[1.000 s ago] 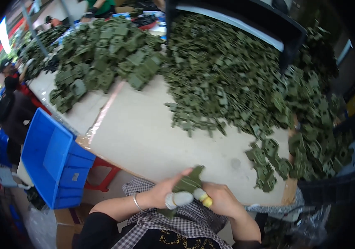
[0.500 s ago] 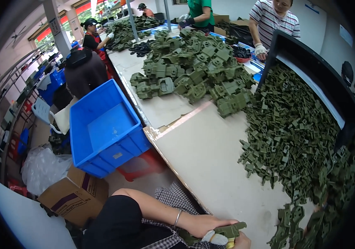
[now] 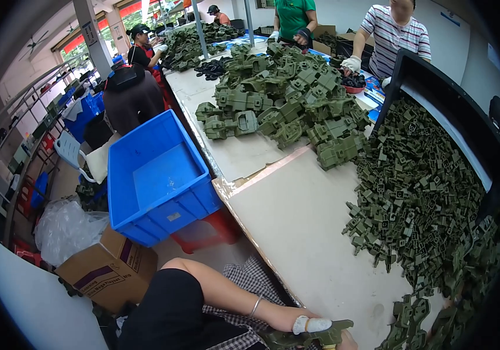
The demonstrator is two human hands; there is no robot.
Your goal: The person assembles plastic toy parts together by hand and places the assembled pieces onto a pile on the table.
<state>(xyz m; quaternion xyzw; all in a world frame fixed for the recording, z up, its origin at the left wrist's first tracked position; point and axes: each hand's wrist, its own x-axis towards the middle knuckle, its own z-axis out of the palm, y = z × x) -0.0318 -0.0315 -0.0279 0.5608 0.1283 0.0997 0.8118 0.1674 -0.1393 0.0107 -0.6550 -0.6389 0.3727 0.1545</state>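
Two hands, low in view: our L hand point(image 3: 291, 318), w/ a white finger cover point(image 3: 316, 325) on one digit, grips an olive-green moulded plastic part point(image 3: 335, 333) by the near edge of the pale flat-topped bench point(image 3: 296, 227). Our R hand point(image 3: 348, 340) is mostly hidden at the part's R end; can't tell its grip. L of the bench we've a big blue rectangular plastic bin point(image 3: 159, 175); at R, a heap of sm. olive-green plastic pieces point(image 3: 416, 186).

Olive-green part point(image 3: 333, 333) in left hand point(image 3: 291, 320)
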